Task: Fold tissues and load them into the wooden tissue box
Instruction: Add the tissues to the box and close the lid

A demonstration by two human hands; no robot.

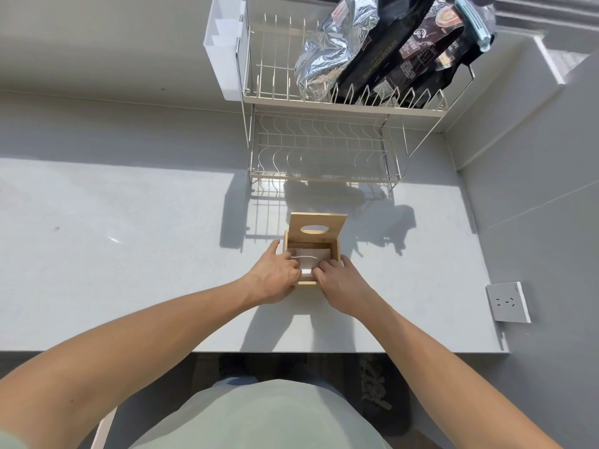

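Hands, left hand (pixel 278 274) and right hand (pixel 341 282), press close together on the tissues (pixel 312 258) inside the wooden tissue box (pixel 337 251); uneven pushing may crumple the folds, or tip the upright lid (pixel 317 229).

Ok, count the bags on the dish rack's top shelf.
3. A silver foil bag leans at the left, a black bag sits in the middle, and a dark printed bag is at the right, clipped at its top. Others may be hidden behind them.
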